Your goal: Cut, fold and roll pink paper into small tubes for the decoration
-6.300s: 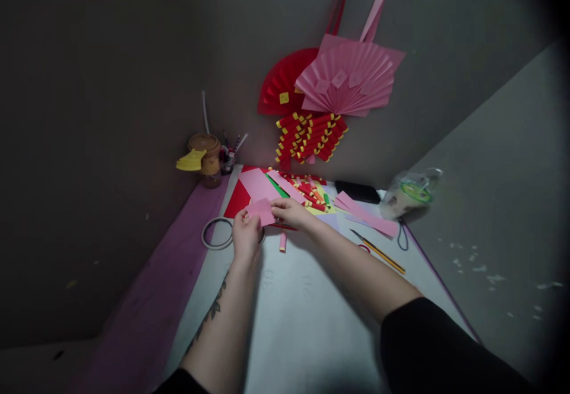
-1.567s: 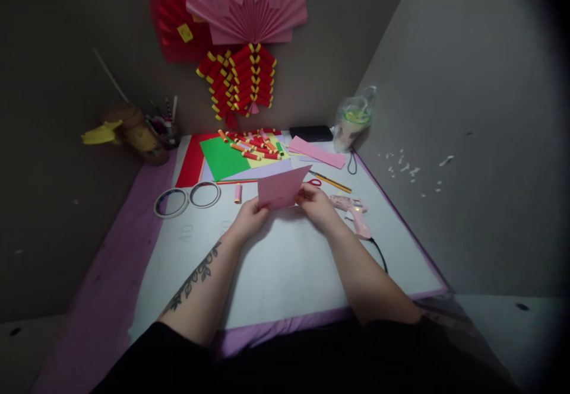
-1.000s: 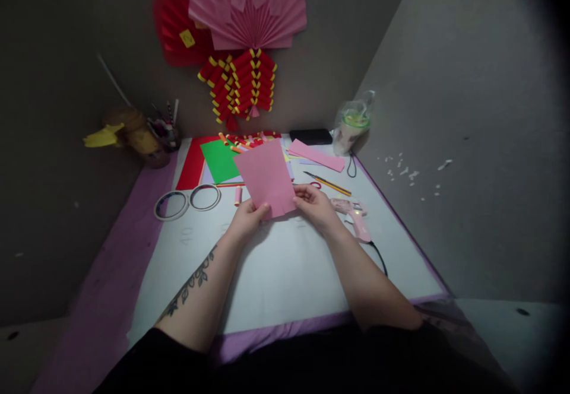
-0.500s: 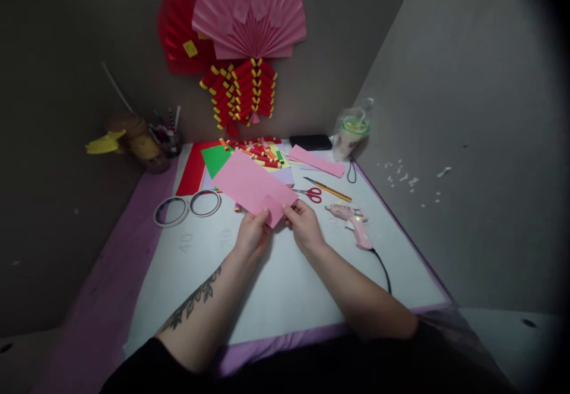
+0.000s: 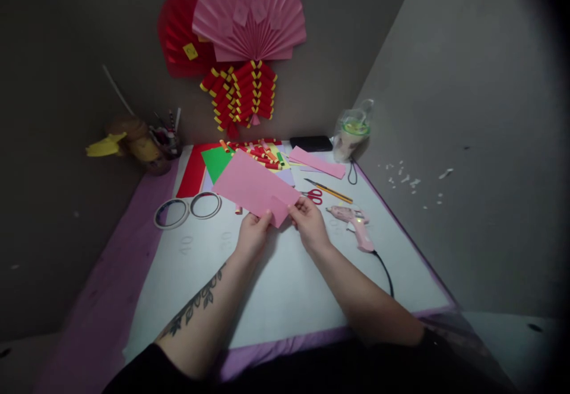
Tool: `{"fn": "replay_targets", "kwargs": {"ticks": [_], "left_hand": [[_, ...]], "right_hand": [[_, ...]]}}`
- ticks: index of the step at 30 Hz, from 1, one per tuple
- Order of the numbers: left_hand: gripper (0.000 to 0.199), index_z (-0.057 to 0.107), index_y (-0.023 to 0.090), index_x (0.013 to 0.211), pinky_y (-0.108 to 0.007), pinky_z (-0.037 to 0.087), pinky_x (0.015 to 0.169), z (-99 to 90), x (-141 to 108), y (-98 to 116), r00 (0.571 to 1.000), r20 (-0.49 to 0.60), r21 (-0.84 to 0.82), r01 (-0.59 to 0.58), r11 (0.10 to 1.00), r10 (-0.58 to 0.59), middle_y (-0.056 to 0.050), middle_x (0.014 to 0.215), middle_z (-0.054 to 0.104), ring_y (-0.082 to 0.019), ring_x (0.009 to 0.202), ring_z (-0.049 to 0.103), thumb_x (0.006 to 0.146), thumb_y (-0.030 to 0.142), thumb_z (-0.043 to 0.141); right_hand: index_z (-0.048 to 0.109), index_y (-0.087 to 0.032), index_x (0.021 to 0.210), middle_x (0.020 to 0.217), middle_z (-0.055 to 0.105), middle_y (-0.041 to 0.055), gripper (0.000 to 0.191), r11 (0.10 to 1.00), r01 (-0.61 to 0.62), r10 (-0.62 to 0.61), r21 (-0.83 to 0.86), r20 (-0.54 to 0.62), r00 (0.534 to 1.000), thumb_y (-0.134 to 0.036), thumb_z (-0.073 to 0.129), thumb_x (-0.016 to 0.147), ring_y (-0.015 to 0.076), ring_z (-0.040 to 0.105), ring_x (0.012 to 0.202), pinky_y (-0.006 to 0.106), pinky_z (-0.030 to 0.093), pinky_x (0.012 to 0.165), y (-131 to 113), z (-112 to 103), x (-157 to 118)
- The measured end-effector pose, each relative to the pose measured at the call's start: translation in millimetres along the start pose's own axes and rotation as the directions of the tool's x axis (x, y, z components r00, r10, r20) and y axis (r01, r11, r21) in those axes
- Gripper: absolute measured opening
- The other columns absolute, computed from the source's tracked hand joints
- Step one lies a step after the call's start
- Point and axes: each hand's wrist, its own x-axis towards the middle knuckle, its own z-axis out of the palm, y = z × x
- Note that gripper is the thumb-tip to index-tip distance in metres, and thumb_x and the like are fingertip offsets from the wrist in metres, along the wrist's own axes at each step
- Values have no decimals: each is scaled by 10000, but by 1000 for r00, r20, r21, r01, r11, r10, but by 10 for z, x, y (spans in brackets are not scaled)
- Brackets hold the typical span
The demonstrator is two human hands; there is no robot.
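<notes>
A pink sheet of paper (image 5: 253, 183) is held up over the table, tilted, its near edge toward me. My left hand (image 5: 253, 234) pinches that near edge, thumb on top. At the sheet's right corner my right hand (image 5: 308, 219) grips the paper between thumb and fingers. Red-handled scissors (image 5: 315, 196) lie just beyond my right hand, their blades partly hidden by the sheet. A yellow craft knife (image 5: 329, 190) rests behind them. To the right lies a pink glue gun (image 5: 354, 219) with a black cord.
Two tape rolls (image 5: 171, 213) lie at the left. Behind the sheet are small paper rolls (image 5: 267, 155), green paper (image 5: 216, 164), red paper (image 5: 192, 171) and pink strips (image 5: 317, 162). A black phone (image 5: 310, 143) and a bagged cup (image 5: 351, 136) stand at the back. Paper fans (image 5: 249, 17) hang on the wall.
The pink sheet and both hands have shifted slightly to the right. The sheet now covers more of the scissors. Both hands keep their hold on it.
</notes>
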Motion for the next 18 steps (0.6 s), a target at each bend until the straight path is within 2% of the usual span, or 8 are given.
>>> {"fn": "replay_targets", "kwargs": {"ticks": [2, 3, 4, 6, 7, 9, 14, 18], "left_hand": [[395, 702, 102, 899, -334, 493, 813, -13, 10, -6, 1000, -23, 22, 0, 1000, 1, -123, 917, 735, -226, 845, 666, 635, 378, 805], [399, 700, 106, 908, -338, 496, 807, -22, 16, -12, 1000, -28, 35, 2, 999, -1, -126, 933, 733, -232, 853, 665, 640, 383, 801], [398, 698, 108, 916, -340, 498, 801, -31, 20, -21, 1000, -27, 52, 0, 999, 1, -129, 949, 730, -235, 860, 663, 648, 387, 794], [388, 696, 111, 933, -339, 498, 799, -48, 27, -39, 1000, -11, 87, -14, 996, 15, -130, 967, 727, -235, 868, 658, 672, 387, 776], [379, 696, 111, 937, -335, 496, 797, -56, 29, -47, 1000, -1, 104, -24, 994, 25, -127, 962, 727, -232, 864, 657, 683, 384, 767], [350, 699, 112, 927, -320, 491, 775, -69, 30, -60, 999, 9, 147, -43, 988, 42, -112, 924, 729, -217, 826, 653, 705, 378, 747], [262, 713, 107, 826, -274, 459, 680, -108, 32, -88, 999, 6, 291, -43, 956, 43, -83, 785, 718, -166, 675, 615, 749, 357, 700], [231, 709, 113, 823, -268, 449, 681, -132, 39, -112, 999, 28, 264, -51, 963, 45, -76, 794, 714, -165, 685, 611, 751, 332, 692]], "right_hand": [[517, -204, 956, 865, 582, 18, 302, 972, 157, -180, -172, -129, 975, -350, 657, 730, 121, 494, 615, 253, 432, 562, -58, -59, 6], [524, -208, 960, 899, 580, 28, 289, 932, 230, -278, -280, -147, 949, -323, 658, 732, 133, 503, 662, 269, 446, 605, -96, -87, 3], [543, -208, 931, 894, 581, 31, 234, 880, 292, -357, -376, -117, 927, -299, 649, 743, 148, 511, 700, 286, 453, 646, -136, -111, -3], [590, -208, 847, 839, 594, 32, 88, 785, 390, -436, -481, 17, 900, -266, 608, 783, 176, 531, 757, 317, 456, 710, -206, -142, -18], [609, -210, 824, 826, 605, 34, 57, 759, 422, -443, -496, 83, 893, -258, 590, 798, 187, 543, 780, 326, 456, 728, -232, -147, -26], [636, -215, 846, 848, 629, 42, 81, 747, 429, -418, -507, 143, 897, -262, 583, 807, 199, 559, 815, 329, 458, 735, -258, -141, -39], [652, -216, 883, 826, 650, 36, 132, 802, 317, -286, -506, 140, 948, -290, 613, 780, 198, 563, 771, 310, 456, 693, -238, -109, -51], [644, -210, 852, 819, 650, 31, 122, 828, 291, -257, -480, 136, 957, -280, 630, 753, 192, 567, 759, 305, 455, 703, -220, -96, -63]]}}
